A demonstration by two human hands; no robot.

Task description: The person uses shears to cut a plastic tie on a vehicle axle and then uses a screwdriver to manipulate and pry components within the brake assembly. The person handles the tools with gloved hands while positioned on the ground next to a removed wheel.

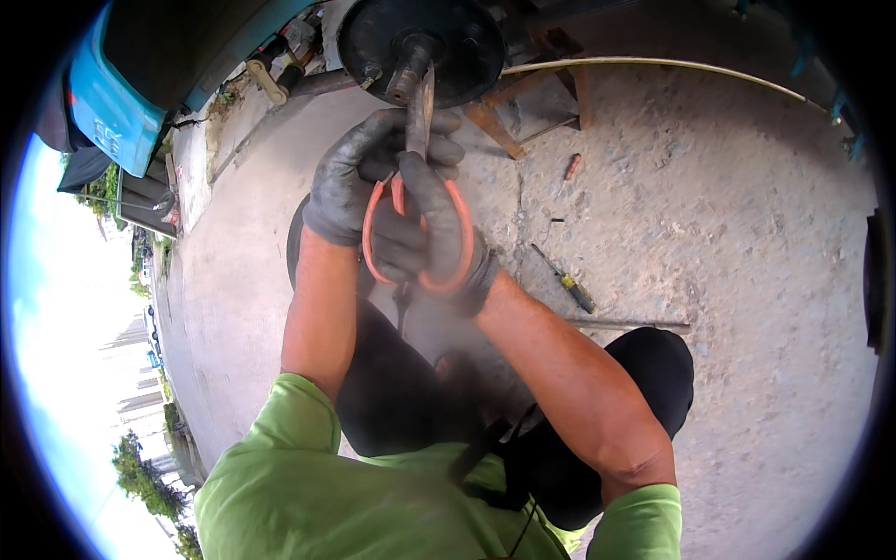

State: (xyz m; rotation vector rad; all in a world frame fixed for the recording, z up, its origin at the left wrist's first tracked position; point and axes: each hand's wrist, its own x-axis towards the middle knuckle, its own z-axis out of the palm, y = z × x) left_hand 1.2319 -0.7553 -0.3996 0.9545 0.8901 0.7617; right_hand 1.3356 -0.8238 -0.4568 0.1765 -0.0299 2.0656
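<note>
Both my hands wear dark gloves. My right hand point(434, 243) is closed round red-handled pliers point(458, 210), whose metal jaws reach up toward a metal shaft point(409, 67) at the centre of a black round drum point(362, 42). My left hand point(345, 173) sits higher, its curled fingers around the upper metal part of the pliers, just below the shaft. The exact contact between jaws and shaft is too small to make out.
A screwdriver point(569, 285), a small red-handled item point(572, 166) and a metal bar point(635, 326) lie on the concrete ground point(747, 233). A rusty metal stand point(504, 131) is beside the drum, under a thin pale rod point(672, 61). A blue bin point(117, 103) is upper left.
</note>
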